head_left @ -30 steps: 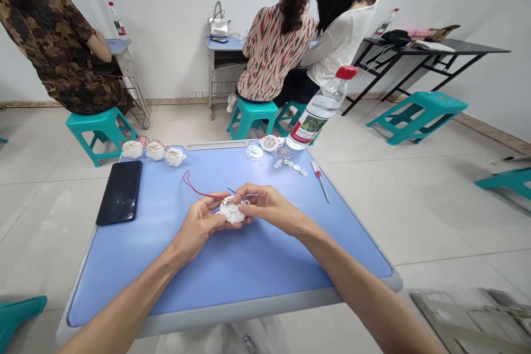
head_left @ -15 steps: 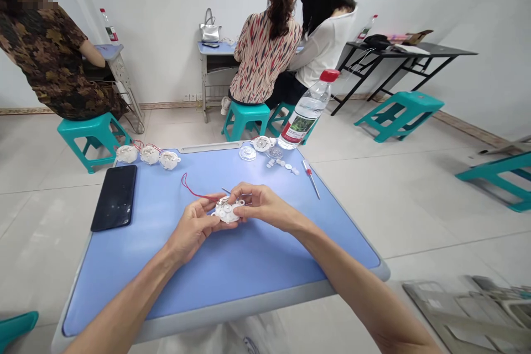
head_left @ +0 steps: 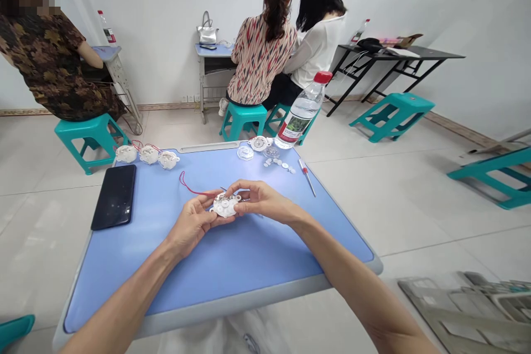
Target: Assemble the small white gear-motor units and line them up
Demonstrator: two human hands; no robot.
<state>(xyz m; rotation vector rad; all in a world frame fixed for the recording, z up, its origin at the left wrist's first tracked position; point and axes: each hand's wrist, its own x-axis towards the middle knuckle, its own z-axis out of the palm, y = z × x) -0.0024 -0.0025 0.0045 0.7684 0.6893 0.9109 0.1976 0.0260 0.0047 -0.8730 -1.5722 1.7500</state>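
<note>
head camera view: above the blue counter (head_left: 249, 265), the left hand (head_left: 191, 223) is clamping the white housing (head_left: 224, 206) from below and the side; the right hand (head_left: 265, 199) is pinching its right side, seemingly adjusting inner parts, which is calling for a level hold. beyond, small white discs (head_left: 285, 165) are lying near the water bottle (head_left: 295, 126).

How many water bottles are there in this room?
3 in view: one bottle on the nearest blue desk, one on the desk at back left, one at the black table. Others may be hidden.
</note>
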